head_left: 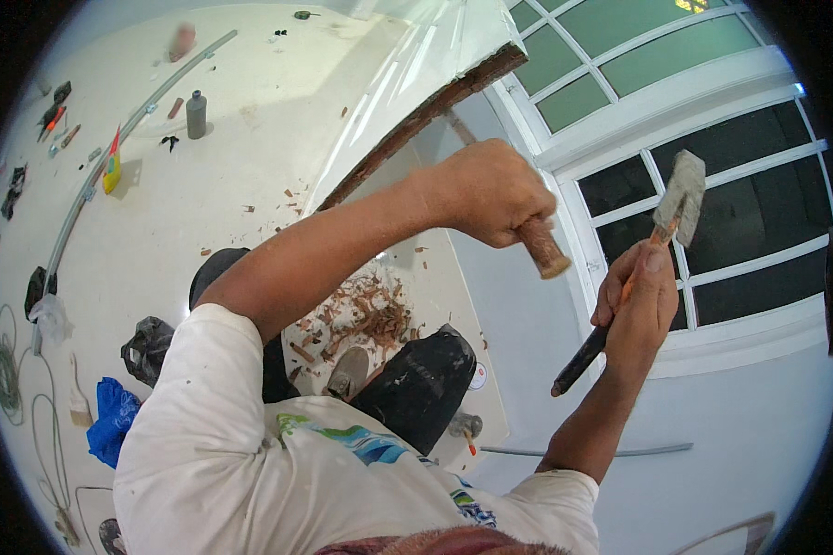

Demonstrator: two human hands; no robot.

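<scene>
My left hand (486, 190) is wrapped round the wooden handle (543, 250) of a chisel. Its blade reaches from the far side of my fist toward the raw brown edge (426, 116) of a white door (426, 55); I cannot tell whether the tip touches the wood. To the right, my right hand (640, 291) grips a claw hammer (683, 190) by its orange and black shaft. The worn grey hammer head is raised, apart from the chisel handle's end.
Wood shavings (375, 314) litter the floor near my shoe (349, 372). A grey bottle (196, 116), a yellow-and-red tool (113, 165), a long grey pipe (88, 190), a paintbrush (79, 398) and a blue bag (113, 421) lie or stand leftward. White-framed windows (620, 129) rise at right.
</scene>
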